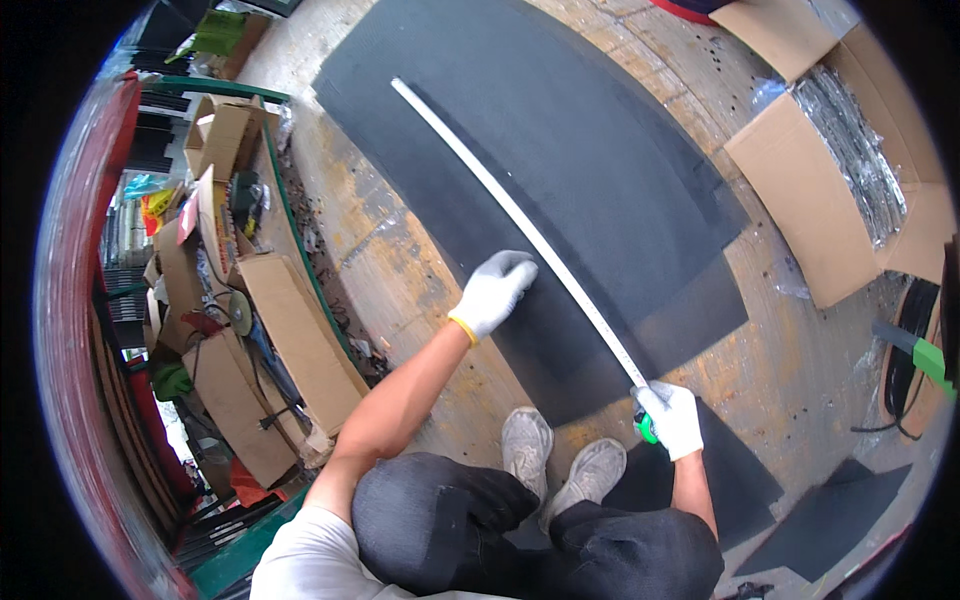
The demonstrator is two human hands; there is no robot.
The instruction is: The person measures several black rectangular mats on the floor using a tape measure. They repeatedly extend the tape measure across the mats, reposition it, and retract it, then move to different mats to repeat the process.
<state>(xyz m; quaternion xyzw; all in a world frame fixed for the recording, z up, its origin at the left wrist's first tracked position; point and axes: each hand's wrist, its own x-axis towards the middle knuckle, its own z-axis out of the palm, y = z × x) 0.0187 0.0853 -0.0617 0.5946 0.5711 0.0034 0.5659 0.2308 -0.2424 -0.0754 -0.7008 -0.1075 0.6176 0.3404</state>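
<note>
A long pale tape measure blade [520, 222] lies diagonally over a dark grey sheet [620, 150] on the floor. Its green case [646, 428] sits in my white-gloved right hand [672, 418], closed around it at the near end of the blade. My left hand [495, 296], in a white glove with a yellow cuff, is above the sheet, just left of the blade's middle. Its fingers are curled together; whether anything small is between them is hidden.
Left stands a cluttered bench with flattened cardboard [300, 330], an angle grinder [243, 312] and cords. An open cardboard box [800, 190] with plastic-wrapped strips is at the right. Smaller dark sheets [830, 520] lie near my shoes [585, 478].
</note>
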